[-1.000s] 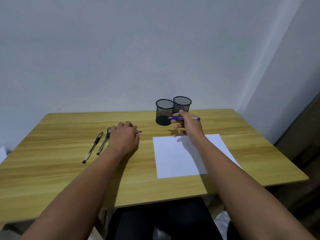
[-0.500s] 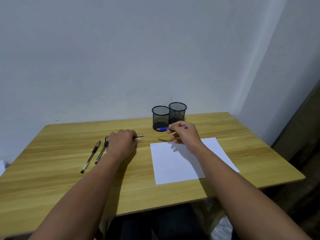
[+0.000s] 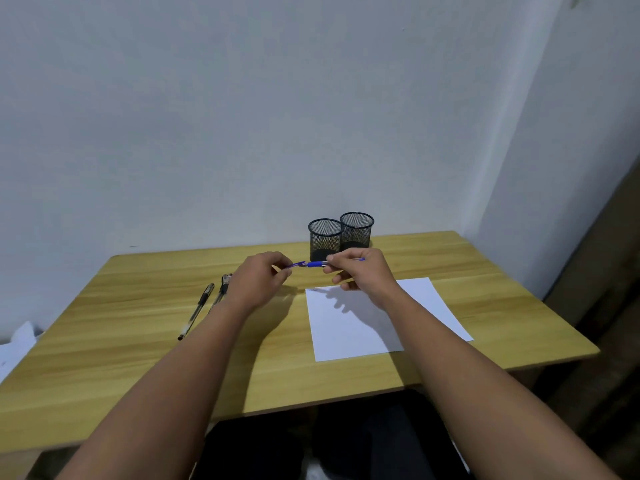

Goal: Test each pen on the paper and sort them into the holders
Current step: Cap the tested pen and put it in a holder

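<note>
My right hand [image 3: 362, 271] grips a blue pen [image 3: 317, 264] held level above the table, in front of the two black mesh holders [image 3: 325, 239] [image 3: 356, 230]. My left hand [image 3: 258, 280] pinches a blue cap [image 3: 296, 265] that meets the pen's left end. The white paper [image 3: 363, 327] lies under and in front of my right hand, with a faint mark at its top left corner. Two black pens [image 3: 196, 311] [image 3: 221, 292] lie on the table left of my left hand. Both holders look empty.
The wooden table [image 3: 138, 341] stands against a white wall, with its right edge near a corner. Some white paper [image 3: 15, 346] shows beyond the table's left edge. My legs are under the front edge.
My left hand has lifted off the table and moved right with the blue cap. My right hand has brought the pen left and nearer, so cap and pen now meet.
</note>
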### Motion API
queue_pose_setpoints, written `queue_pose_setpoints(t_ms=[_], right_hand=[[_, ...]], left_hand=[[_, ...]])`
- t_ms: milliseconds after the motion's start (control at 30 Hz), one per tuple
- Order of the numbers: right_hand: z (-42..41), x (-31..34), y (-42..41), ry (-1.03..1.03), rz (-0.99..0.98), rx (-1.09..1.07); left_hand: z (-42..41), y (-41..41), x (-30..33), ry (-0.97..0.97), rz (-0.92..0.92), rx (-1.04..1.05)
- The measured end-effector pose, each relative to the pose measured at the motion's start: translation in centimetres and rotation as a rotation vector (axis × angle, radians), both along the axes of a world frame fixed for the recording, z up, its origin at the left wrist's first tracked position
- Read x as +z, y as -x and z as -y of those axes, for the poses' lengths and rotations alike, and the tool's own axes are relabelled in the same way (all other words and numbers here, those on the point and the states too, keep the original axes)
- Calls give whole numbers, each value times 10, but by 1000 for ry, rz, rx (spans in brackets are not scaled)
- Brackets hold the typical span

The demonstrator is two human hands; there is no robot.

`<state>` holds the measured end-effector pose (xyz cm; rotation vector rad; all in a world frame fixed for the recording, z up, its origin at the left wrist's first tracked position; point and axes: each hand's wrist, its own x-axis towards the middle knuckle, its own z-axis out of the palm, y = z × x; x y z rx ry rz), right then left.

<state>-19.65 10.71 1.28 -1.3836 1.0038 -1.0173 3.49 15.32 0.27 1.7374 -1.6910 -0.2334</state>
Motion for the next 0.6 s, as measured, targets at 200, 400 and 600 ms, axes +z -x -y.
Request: queue_pose_setpoints(t_ms=[200, 400, 600], right_hand=[[-4, 4, 7, -38, 18, 18], [-3, 5, 12, -40, 75, -42], [-4, 7, 11, -74, 101, 23]], left_hand=[[-2, 3, 13, 20, -295, -45], [-4, 8, 21, 10, -325, -54], [-6, 11, 24, -27, -439, -95]])
